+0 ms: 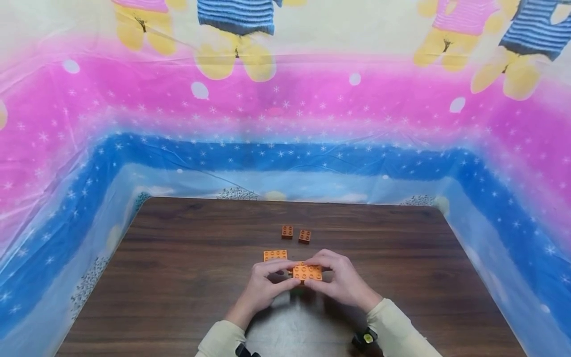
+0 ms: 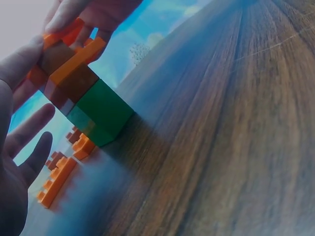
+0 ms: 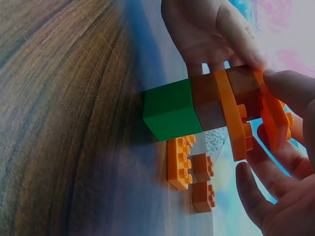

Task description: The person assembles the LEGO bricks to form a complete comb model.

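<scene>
A small tower of toy building bricks stands on the table between both hands. Its base is a green brick (image 3: 172, 110), with a brown brick (image 3: 206, 102) above it. Over that come an orange plate (image 3: 231, 115), another brown brick and a top orange plate (image 1: 308, 272). My left hand (image 1: 267, 283) pinches the left end of this top plate between thumb and fingers. At its right end my right hand (image 1: 341, 278) grips likewise, thumb nearer me. In the right wrist view the top plate sits slightly angled to the lower one.
Behind the tower, to the left, lies a loose orange plate (image 1: 275, 255). Farther back are two small brown bricks (image 1: 287, 232) (image 1: 305, 236). Another orange piece (image 2: 83, 146) shows beside the tower's base in the left wrist view. A patterned curtain (image 1: 285, 158) borders the wooden table (image 1: 187, 238).
</scene>
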Demonstrator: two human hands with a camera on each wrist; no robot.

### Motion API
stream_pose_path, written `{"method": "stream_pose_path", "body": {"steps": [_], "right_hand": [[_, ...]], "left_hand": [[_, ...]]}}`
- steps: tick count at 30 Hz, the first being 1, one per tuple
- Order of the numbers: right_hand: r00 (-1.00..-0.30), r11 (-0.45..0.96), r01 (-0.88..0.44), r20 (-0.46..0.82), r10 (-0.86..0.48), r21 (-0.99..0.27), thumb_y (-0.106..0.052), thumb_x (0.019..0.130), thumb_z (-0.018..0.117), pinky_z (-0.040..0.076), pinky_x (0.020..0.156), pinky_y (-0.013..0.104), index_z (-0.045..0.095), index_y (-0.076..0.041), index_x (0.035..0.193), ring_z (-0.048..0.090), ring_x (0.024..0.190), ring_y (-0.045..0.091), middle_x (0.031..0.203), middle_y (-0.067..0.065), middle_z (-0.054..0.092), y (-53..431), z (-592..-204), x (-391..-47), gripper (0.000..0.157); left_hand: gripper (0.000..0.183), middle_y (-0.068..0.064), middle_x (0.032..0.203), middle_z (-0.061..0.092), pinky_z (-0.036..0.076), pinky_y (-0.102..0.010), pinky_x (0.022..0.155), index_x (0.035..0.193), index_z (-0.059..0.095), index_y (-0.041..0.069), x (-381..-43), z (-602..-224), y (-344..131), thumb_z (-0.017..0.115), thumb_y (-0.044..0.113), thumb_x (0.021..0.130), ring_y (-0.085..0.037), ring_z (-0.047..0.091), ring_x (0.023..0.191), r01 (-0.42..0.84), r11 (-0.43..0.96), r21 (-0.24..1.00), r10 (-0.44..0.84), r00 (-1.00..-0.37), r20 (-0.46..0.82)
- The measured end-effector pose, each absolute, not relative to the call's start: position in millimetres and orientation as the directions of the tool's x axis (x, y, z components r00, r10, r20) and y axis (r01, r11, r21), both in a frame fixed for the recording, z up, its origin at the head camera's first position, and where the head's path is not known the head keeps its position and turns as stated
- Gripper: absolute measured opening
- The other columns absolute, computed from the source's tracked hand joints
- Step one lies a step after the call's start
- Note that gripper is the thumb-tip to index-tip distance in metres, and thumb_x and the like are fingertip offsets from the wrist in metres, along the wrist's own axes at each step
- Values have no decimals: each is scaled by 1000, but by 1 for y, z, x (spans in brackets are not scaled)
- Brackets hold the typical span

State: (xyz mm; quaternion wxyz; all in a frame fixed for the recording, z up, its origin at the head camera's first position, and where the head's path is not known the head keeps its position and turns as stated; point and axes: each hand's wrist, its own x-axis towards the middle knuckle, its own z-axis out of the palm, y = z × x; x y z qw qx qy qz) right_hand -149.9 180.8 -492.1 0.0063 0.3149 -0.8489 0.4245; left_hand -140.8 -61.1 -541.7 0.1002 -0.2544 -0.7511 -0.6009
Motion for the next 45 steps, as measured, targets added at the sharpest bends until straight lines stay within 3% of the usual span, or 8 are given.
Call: {"method": "stream_pose_path", "body": {"steps": [4,10,13,19,25,32,39,45], "right_hand": [[-796,425,-554,307,-521,-716,-31,94,82,62,87,36,75,-25,124,68,101,8,113,-13,69,183,-490,-152,31],[-809,442,-553,329,-487,-706,-26,98,78,61,91,39,75,-23,125,69,106,12,117,-4,72,190,-484,-156,27],[-821,461,-547,340,-459,-699,-26,99,77,61,93,40,75,-23,125,68,108,11,119,-1,73,194,-482,-161,26],[-871,496,-472,300,-388,-729,-31,100,76,58,98,52,74,-24,127,68,115,15,124,3,73,200,-478,-174,29],[-916,536,-388,249,-314,-750,-33,99,76,56,102,54,73,-22,129,68,117,20,126,0,72,203,-485,-190,32],[-940,563,-326,196,-280,-760,-40,99,75,56,104,49,71,-21,133,67,121,19,131,-3,70,206,-496,-210,39],[-954,589,-273,132,-271,-761,-44,97,76,54,105,56,67,-14,140,65,128,29,138,4,68,204,-507,-228,53],[-961,604,-229,80,-264,-763,-41,97,77,56,102,55,65,-12,141,66,125,30,138,6,68,199,-519,-237,54]], "left_hand": [[33,-4,117,79,62,-52,85,120,80,12,-141,-540,-61,87,9,87,-28,75,102,470,139,872,258,-867,427],[34,3,117,78,60,-40,95,119,81,17,-140,-540,-62,88,17,87,-19,74,107,475,143,868,253,-866,432],[34,3,119,78,59,-40,96,121,80,18,-139,-541,-63,87,19,88,-17,73,109,474,138,870,259,-865,430],[33,5,119,78,58,-39,98,122,80,21,-140,-542,-63,87,22,89,-16,73,111,464,140,875,257,-870,420],[34,9,120,77,55,-36,102,121,80,24,-140,-543,-64,87,28,89,-14,72,112,416,150,897,259,-892,370],[34,14,120,76,54,-36,104,121,80,29,-140,-544,-65,87,32,88,-14,71,113,367,148,919,262,-910,321],[34,10,120,77,58,-39,99,122,80,26,-138,-546,-65,87,30,89,-17,73,109,366,138,920,258,-911,323],[33,5,118,78,62,-47,91,122,80,23,-139,-546,-64,87,25,89,-17,74,104,374,104,922,257,-905,339]]}}
